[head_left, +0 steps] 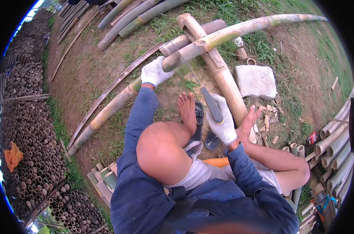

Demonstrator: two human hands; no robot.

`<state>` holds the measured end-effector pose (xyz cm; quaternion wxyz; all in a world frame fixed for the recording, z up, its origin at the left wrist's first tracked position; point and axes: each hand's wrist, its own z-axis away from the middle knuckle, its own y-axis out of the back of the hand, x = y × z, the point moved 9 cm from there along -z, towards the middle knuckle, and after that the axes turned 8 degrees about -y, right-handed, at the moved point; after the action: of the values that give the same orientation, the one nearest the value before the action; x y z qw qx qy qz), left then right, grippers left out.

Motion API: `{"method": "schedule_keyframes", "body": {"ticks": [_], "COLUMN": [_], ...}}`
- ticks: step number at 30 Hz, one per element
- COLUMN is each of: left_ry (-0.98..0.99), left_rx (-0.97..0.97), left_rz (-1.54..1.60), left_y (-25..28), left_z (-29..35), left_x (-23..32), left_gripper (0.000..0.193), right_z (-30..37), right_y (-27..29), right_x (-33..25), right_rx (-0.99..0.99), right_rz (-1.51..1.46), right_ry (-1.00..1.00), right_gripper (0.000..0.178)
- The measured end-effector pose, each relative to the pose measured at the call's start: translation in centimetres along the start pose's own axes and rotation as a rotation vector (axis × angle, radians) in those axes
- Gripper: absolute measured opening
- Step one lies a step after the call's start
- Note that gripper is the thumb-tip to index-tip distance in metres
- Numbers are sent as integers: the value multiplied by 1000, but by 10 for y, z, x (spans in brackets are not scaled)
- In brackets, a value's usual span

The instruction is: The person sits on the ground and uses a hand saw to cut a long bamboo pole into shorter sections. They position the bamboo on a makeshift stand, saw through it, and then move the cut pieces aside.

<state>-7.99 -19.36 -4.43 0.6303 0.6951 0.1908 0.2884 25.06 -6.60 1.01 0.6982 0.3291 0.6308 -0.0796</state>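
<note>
A long bamboo pole (239,31) runs from the lower left to the far upper right and rests across a thick slanting bamboo support (227,84). My left hand (155,73), in a white knit glove, is wrapped round this pole left of the support. My right hand (221,119), gloved likewise, grips the dark grey handle of a hand saw (210,102). Its thin blade slants up and left to the pole, crossing it between my left hand and the support. Whether the teeth have cut into the pole, I cannot tell.
A pale stone block (256,81) lies right of the support, with wood chips (267,117) below it. Bamboo poles (145,17) lie beyond. Stacked bamboo (29,128) stands at left, and more poles (336,148) lie at right. My bare feet and black sandals (199,117) are close by.
</note>
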Motion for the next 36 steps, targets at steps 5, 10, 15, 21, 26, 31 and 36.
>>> {"method": "schedule_keyframes", "body": {"ticks": [5, 10, 15, 21, 26, 31, 36], "left_ry": [31, -6, -3, 32, 20, -7, 34], "left_rx": [-61, -121, -131, -127, -230, -174, -95], "left_rz": [-51, 16, 55, 39, 77, 69, 6], "left_y": [3, -2, -11, 0, -9, -14, -5], "left_z": [-1, -7, -11, -9, -9, -10, -3], "left_x": [-2, -10, -18, -15, -12, -14, -8], "left_gripper": [81, 81, 82, 82, 82, 79, 76], "right_z": [-111, 39, 128, -121, -81, 122, 29], "right_y": [-61, 16, 55, -69, -57, 39, 12], "right_x": [5, 15, 3, -19, 8, 13, 1], "right_rx": [1, 0, -55, 42, 41, -53, -2], "right_rz": [-66, 58, 121, -87, -99, 93, 3], "right_ry": [119, 66, -55, 172, 194, 22, -21], "right_gripper": [54, 55, 56, 45, 53, 65, 59]}}
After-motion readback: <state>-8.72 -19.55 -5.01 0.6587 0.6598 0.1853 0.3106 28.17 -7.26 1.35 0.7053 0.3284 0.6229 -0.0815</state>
